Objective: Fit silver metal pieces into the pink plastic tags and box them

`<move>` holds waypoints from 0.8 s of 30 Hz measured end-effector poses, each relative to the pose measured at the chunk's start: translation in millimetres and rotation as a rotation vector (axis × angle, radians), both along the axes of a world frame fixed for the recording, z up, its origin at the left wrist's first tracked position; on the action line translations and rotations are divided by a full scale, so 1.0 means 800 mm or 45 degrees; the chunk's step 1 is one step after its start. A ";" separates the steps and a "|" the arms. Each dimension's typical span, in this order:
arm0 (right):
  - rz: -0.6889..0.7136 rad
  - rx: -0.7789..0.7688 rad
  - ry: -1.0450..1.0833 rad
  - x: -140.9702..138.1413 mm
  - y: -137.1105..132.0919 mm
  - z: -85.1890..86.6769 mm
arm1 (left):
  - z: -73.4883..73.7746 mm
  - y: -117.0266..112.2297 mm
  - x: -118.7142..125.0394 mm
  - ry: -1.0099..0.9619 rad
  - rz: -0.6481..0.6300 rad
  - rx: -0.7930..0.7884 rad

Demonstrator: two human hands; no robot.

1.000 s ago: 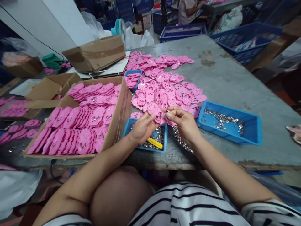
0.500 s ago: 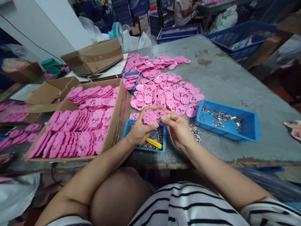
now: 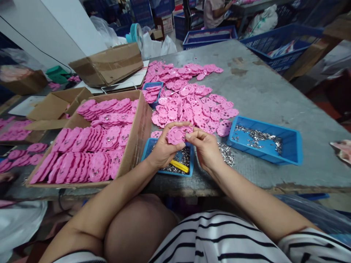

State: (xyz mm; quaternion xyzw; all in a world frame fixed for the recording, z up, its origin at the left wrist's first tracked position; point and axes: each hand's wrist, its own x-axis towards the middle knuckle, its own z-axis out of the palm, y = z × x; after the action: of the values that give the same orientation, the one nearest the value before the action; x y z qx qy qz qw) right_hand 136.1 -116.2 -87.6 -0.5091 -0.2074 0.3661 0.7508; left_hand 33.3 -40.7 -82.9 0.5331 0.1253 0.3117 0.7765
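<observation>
My left hand [image 3: 164, 148] grips a round pink plastic piece [image 3: 176, 134] with holes in it, held up over a small blue tray [image 3: 146, 148] of small metal parts and a yellow-handled tool [image 3: 180, 166]. My right hand [image 3: 206, 148] pinches the right edge of the same pink piece, fingers pressed together. Behind my hands, loose pink pieces [image 3: 192, 102] lie spread over the grey table [image 3: 260, 84]. A cardboard box [image 3: 137, 128] to the left holds rows of stacked pink pieces.
A larger blue tray [image 3: 290, 149] with metal parts sits at the right, and loose metal parts [image 3: 226, 151] lie beside my right hand. Another small blue tray [image 3: 154, 86], cardboard boxes [image 3: 109, 64] and blue crates [image 3: 274, 40] stand further back. A person sits at the far table.
Both hands lifted the pink piece from the pile's edge toward me and turned it to face up. My right hand's fingers shifted along its right edge.
</observation>
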 end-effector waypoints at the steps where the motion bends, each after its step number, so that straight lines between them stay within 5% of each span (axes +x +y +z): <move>1: 0.000 0.000 -0.003 0.000 0.000 -0.001 | 0.000 0.000 0.000 0.007 0.004 0.003; 12: -0.095 0.054 -0.076 -0.006 0.007 -0.018 | -0.002 0.001 0.001 0.015 0.045 -0.018; 18: -0.005 0.115 0.017 -0.002 0.001 -0.027 | 0.004 0.002 0.006 0.053 0.049 -0.239; 24: -0.050 -0.006 -0.170 0.036 -0.024 -0.023 | 0.005 0.003 0.005 0.124 0.039 -0.352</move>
State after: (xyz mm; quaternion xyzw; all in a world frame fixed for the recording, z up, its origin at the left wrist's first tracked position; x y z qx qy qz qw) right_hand 164.5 -135.1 -105.9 -0.5382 -0.2459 0.3171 0.7412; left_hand 37.1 -38.3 -78.8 0.4336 0.2126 0.2770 0.8307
